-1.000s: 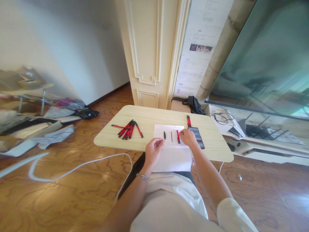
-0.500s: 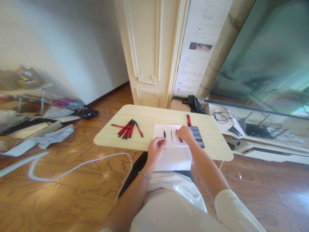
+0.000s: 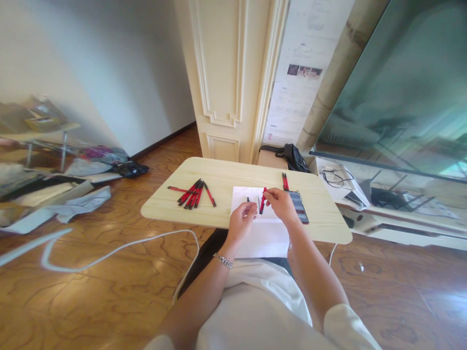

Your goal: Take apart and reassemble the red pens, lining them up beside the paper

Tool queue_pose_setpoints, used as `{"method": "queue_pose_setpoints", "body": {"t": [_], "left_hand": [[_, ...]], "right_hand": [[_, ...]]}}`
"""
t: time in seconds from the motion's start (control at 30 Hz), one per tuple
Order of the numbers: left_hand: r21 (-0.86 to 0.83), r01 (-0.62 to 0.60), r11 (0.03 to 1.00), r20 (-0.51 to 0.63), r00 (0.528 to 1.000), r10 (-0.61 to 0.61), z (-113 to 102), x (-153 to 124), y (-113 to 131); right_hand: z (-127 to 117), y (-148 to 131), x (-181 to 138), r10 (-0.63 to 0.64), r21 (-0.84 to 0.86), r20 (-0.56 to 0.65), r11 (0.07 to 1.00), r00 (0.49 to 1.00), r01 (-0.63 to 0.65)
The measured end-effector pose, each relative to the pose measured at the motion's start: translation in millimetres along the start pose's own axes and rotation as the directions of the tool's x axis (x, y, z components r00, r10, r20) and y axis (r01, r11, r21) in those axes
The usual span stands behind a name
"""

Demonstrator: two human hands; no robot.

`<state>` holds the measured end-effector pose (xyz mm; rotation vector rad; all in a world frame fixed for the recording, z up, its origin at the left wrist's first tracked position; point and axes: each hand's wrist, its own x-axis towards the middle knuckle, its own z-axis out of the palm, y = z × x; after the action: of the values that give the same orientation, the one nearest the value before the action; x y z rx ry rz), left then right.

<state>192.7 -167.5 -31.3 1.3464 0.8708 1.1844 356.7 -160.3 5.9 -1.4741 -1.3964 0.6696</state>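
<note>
My right hand (image 3: 280, 204) pinches a red pen barrel (image 3: 262, 201) and holds it above a white sheet of paper (image 3: 260, 232) on the small wooden table (image 3: 219, 180). My left hand (image 3: 241, 218) hovers over the same sheet with its fingers curled close together; what they hold, if anything, is too small to see. A small black pen part (image 3: 248, 199) and a thin dark refill (image 3: 259, 203) lie on the paper between my hands.
A pile of several red and black pens (image 3: 192, 193) lies at the table's left. Two more red pens (image 3: 285, 181) and a dark phone (image 3: 299, 208) lie on the right. A white cable (image 3: 109, 253) trails over the wooden floor.
My right hand has picked the red barrel up from the paper and carried it left. My left hand has moved slightly right, toward it.
</note>
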Motion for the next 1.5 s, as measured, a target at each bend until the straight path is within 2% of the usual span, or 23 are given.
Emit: {"method": "queue_pose_setpoints", "body": {"t": [0.1, 0.2, 0.37, 0.47, 0.53, 0.63, 0.73, 0.9, 1.17, 1.27, 1.33, 1.43, 1.5], "left_hand": [[-0.029, -0.051, 0.998, 0.020, 0.998, 0.051, 5.4, -0.5, -0.7], [-0.073, -0.077, 0.994, 0.040, 0.996, 0.080, 6.6, -1.2, -2.7], [-0.184, 0.002, 0.983, 0.019, 1.000, 0.002, 2.9, -0.8, -6.2], [-0.190, 0.040, 0.981, -0.029, 0.999, -0.046, 0.2, -0.8, -6.7], [-0.186, 0.046, 0.982, -0.045, 0.997, -0.055, -1.5, -1.0, -6.9], [-0.179, 0.051, 0.983, -0.053, 0.997, -0.062, -3.8, -1.1, -7.8], [-0.174, 0.054, 0.983, -0.057, 0.996, -0.065, -5.5, -1.3, -8.5], [-0.184, 0.047, 0.982, -0.052, 0.997, -0.057, -6.3, -2.4, -6.0], [-0.194, 0.045, 0.980, -0.046, 0.997, -0.055, -3.5, -3.0, -4.9], [-0.203, 0.046, 0.978, -0.042, 0.998, -0.055, -3.9, -2.9, -6.5], [-0.203, 0.048, 0.978, -0.040, 0.998, -0.057, -4.7, -2.7, -6.9], [-0.181, 0.052, 0.982, -0.032, 0.998, -0.058, -5.2, -2.7, -5.7], [-0.165, 0.053, 0.985, -0.027, 0.998, -0.059, -4.6, -3.0, -4.8]], "right_hand": [[13.9, -8.0, -16.5, -0.054, 0.087, 0.010, 0.995, 0.998, 0.053], [24.7, -11.5, -27.4, -0.048, 0.117, 0.006, 0.992, 0.999, 0.047], [21.1, -8.2, -21.7, -0.034, 0.121, 0.090, 0.992, 0.995, 0.023], [8.6, 3.6, -4.0, -0.006, -0.014, 0.029, 1.000, 1.000, 0.006], [1.6, 14.3, 8.7, 0.027, -0.199, -0.025, 0.979, 0.999, -0.032], [-0.9, 27.4, 21.8, 0.089, -0.485, 0.013, 0.872, 0.996, -0.071], [5.6, 32.4, 26.7, 0.159, -0.647, 0.046, 0.757, 0.986, -0.092], [16.4, 33.1, 29.0, 0.224, -0.741, 0.019, 0.657, 0.974, -0.137], [18.7, 34.0, 29.5, 0.218, -0.812, 0.094, 0.581, 0.971, -0.052], [17.2, 33.9, 27.5, 0.176, -0.783, 0.085, 0.621, 0.981, -0.043], [14.7, 34.9, 25.7, 0.111, -0.712, 0.055, 0.701, 0.992, -0.039], [10.4, 36.7, 23.0, 0.032, -0.499, -0.015, 0.866, 0.999, -0.035], [8.9, 36.1, 20.6, 0.053, -0.262, -0.037, 0.963, 0.998, -0.061]]}}
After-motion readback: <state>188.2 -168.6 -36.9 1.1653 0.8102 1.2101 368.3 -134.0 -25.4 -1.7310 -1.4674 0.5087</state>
